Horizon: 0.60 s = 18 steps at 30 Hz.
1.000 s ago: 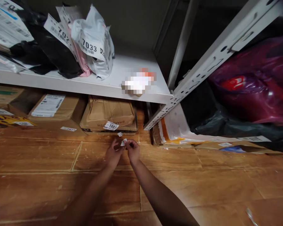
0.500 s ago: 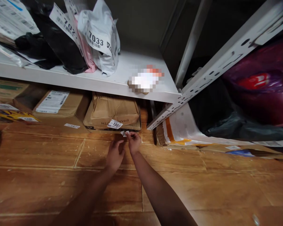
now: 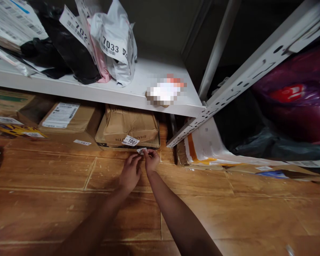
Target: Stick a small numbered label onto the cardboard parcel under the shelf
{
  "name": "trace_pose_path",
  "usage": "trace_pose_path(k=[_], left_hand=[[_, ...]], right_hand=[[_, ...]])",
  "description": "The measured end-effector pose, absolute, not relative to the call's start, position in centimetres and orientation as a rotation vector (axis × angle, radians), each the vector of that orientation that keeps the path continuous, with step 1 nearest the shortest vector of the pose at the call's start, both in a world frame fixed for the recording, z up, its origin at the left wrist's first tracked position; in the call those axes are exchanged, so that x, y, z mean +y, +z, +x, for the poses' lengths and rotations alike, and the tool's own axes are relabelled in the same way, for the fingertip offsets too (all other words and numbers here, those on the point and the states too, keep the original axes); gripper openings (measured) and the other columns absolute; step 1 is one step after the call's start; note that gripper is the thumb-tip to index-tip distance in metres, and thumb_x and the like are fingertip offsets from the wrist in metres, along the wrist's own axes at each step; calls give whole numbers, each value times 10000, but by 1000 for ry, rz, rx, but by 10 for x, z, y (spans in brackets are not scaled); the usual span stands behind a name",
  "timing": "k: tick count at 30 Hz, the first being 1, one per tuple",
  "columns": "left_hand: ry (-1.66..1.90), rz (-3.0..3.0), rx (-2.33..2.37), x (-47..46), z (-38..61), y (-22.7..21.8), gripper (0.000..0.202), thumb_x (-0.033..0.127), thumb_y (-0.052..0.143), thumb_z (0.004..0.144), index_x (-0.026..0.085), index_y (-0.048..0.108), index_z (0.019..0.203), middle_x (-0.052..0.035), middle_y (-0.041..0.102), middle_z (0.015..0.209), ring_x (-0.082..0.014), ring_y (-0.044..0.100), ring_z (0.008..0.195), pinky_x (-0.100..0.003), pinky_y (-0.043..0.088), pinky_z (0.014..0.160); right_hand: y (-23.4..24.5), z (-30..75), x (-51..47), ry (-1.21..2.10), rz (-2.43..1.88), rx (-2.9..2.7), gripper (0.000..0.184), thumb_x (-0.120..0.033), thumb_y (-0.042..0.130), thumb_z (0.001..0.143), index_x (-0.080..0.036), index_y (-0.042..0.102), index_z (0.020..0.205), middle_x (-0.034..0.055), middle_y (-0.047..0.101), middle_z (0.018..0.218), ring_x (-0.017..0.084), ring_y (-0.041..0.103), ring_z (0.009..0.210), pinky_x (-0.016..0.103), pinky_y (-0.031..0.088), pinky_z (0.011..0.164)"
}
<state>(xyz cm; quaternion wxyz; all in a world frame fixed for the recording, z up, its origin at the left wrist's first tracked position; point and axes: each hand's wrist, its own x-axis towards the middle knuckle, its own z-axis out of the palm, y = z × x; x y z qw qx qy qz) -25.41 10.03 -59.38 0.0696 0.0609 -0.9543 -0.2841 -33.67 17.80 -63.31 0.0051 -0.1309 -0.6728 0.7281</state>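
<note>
we have both hands down at the floor, right at the front edge of the brown paper parcel [image 3: 130, 126] under the white shelf [image 3: 138, 94]; our right hand [image 3: 150, 160] pinches a small white sticker [image 3: 141, 150] between its fingertips, and our left hand [image 3: 130, 173] sits just beside it, fingers curled, touching or nearly touching the slip, we cannot tell which; the parcel already wears a 1003 label [image 3: 130, 141], while this sticker is not yet pressed flat anywhere; against half a second ago almost nothing has shifted, the hands are a touch closer together, and against a second ago they have gone forward to the parcel
</note>
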Motion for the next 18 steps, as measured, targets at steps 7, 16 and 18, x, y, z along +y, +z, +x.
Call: trace_pose_path(k=[7,16,18], left_hand=[[-392,-227,-3158,84,-262,-582,610,-11,334,818,52,388,1422,-123,369,1525,-295,365,1386,-562,358,1122],[-51,-356,-3304,72,-266,-582,722,-99,167,768,99,294,1450,-31,216,1553,-240,256,1444,-603,248,1177],[-23,-370,-3312,72,-266,-581,729,-104,157,766,104,290,1452,-26,208,1552,-230,243,1447,-593,223,1188]], right_hand=[[-626,-334,176,2101,-438,-2220,230,-388,730,642,-208,590,614,1,613,599,168,518,566,291,413,593],[-619,-328,182,2004,-371,-2257,452,-308,758,653,-236,418,941,-43,607,676,176,572,602,277,418,607],[-621,-329,181,1985,-364,-2267,457,-299,758,650,-243,401,931,-42,598,691,176,568,614,276,414,609]])
